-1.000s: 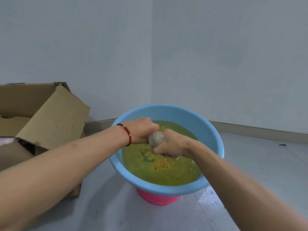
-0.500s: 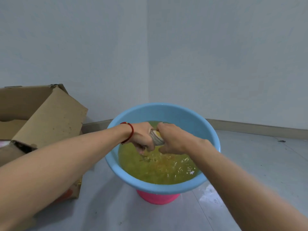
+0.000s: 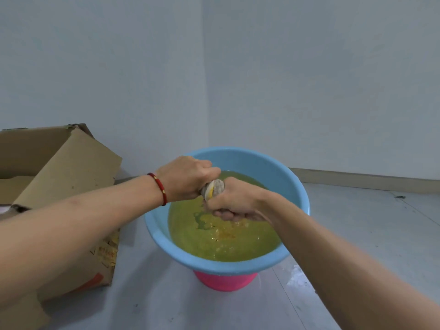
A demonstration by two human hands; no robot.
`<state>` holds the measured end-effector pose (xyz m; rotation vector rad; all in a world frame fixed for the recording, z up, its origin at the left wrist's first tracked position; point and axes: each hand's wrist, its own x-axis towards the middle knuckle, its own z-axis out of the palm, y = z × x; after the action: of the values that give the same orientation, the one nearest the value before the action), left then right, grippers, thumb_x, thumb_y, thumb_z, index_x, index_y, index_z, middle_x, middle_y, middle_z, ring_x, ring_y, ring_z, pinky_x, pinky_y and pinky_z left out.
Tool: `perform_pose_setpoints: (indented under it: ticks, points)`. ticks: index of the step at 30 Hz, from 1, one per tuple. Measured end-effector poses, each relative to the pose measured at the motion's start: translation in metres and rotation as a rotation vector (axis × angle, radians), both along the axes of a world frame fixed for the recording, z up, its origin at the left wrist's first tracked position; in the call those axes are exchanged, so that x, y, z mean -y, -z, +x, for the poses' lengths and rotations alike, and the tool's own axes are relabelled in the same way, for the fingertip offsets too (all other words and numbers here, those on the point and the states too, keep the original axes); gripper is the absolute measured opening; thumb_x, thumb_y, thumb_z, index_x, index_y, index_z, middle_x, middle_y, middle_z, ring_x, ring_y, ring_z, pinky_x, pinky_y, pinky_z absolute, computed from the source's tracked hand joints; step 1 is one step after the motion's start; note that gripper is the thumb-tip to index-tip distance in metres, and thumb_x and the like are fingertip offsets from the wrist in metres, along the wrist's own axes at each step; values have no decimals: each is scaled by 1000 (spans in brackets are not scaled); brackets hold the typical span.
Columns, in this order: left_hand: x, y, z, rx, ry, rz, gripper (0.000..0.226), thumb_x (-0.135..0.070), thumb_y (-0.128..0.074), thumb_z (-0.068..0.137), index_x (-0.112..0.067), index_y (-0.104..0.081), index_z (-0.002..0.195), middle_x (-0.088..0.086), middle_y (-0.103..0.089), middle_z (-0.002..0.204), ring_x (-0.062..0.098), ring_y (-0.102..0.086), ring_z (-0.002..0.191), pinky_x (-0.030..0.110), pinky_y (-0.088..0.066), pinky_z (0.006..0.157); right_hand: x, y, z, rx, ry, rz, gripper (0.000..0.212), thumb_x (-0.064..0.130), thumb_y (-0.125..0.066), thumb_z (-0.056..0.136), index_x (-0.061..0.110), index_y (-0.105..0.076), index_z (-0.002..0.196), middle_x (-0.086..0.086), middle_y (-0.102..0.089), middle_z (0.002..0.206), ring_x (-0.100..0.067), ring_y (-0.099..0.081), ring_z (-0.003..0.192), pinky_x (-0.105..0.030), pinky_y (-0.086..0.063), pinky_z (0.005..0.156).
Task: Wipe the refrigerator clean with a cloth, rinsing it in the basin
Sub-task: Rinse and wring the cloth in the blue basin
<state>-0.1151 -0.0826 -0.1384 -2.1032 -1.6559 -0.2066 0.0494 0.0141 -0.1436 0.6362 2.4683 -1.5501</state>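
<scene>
At the left edge of the frame sits an open cardboard box point(image 3: 59, 167), its flap leaning toward the middle and its lower front corner printed in red and yellow. The left forearm crosses in front of it from the lower left, with a red bracelet point(image 3: 160, 188) around the wrist. The left hand point(image 3: 188, 177) is clenched around one end of a twisted cloth point(image 3: 215, 188), knuckles up, just left of centre. The cloth shows only as a short grey and white wad with a yellow streak, squeezed between the two fists and held above the water. The right hand point(image 3: 234, 201) is clenched on the other end, touching the left hand, its fingers curled under; the right forearm runs away to the lower right corner. Below both hands, in the centre of the frame, is a blue basin point(image 3: 295, 186) filled with cloudy yellow-green water point(image 3: 221, 241). The basin rests on a pink tub point(image 3: 223, 281), which stands on the grey floor point(image 3: 369, 222). A pale wet patch lies on the floor just right of the pink tub. Plain white walls point(image 3: 309, 79) meet in a corner behind the basin.
</scene>
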Motion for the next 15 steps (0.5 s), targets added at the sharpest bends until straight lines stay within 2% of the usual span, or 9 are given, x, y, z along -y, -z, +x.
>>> perform_pose_setpoints:
  ticks: [2,3,5,8,9,10,12,13,15]
  points:
    - [-1,10,12,114,-274,-145,11,-8,-66,73,-12,-57,79,9,-66,72,36,-63,66,34,-36,53,1,-1,-7,8,26,425,22,23,-74,78,13,-57,68,-2,-58,59,-24,-53,51,-33,-45,48]
    - [-3,12,21,172,-395,-261,7,-11,-65,75,-12,-60,80,9,-68,76,35,-63,72,35,-40,56,2,1,-8,4,15,547,22,24,-75,77,15,-56,69,-1,-59,62,-26,-59,56,-35,-48,51]
    - [-8,16,30,380,-560,-448,11,-17,-71,75,-13,-68,85,7,-71,80,29,-64,75,32,-46,60,8,1,-7,-7,-34,741,22,24,-74,79,19,-53,73,1,-57,68,-29,-61,67,-35,-47,58]
    - [-15,9,30,771,-676,-660,28,-28,-83,64,-9,-67,78,7,-62,66,25,-54,59,28,-43,52,7,-2,-5,-73,-68,1067,17,19,-70,88,15,-57,97,-7,-63,89,-37,-62,84,-37,-38,66]
    - [-17,7,30,850,-692,-700,31,-29,-84,63,-9,-64,74,7,-55,61,25,-49,55,28,-40,50,6,-1,-6,-97,-69,1122,23,19,-70,89,12,-57,107,-11,-66,99,-39,-64,90,-38,-36,66]
    - [-17,5,32,840,-707,-704,31,-30,-85,63,-11,-64,73,5,-55,60,24,-49,54,28,-41,50,7,1,-6,-105,-75,1122,30,20,-71,90,10,-56,113,-13,-67,104,-40,-65,93,-38,-36,66]
    - [-15,3,37,616,-742,-594,22,-30,-82,67,-15,-67,76,2,-63,65,25,-61,63,30,-47,56,4,2,-5,-84,-93,972,39,24,-76,86,12,-53,114,-11,-66,103,-34,-64,89,-37,-42,64]
    - [-13,1,38,478,-733,-499,15,-26,-77,70,-17,-66,75,3,-64,68,28,-64,69,32,-48,58,-2,2,-3,-77,-91,789,41,25,-78,83,14,-50,111,-7,-64,98,-29,-62,81,-35,-44,62]
    - [-8,1,33,264,-597,-282,10,-20,-69,75,-18,-60,71,6,-65,72,35,-64,74,35,-43,59,-16,-1,5,-118,-70,184,37,25,-79,82,14,-49,103,-4,-59,86,-21,-56,73,-32,-45,62]
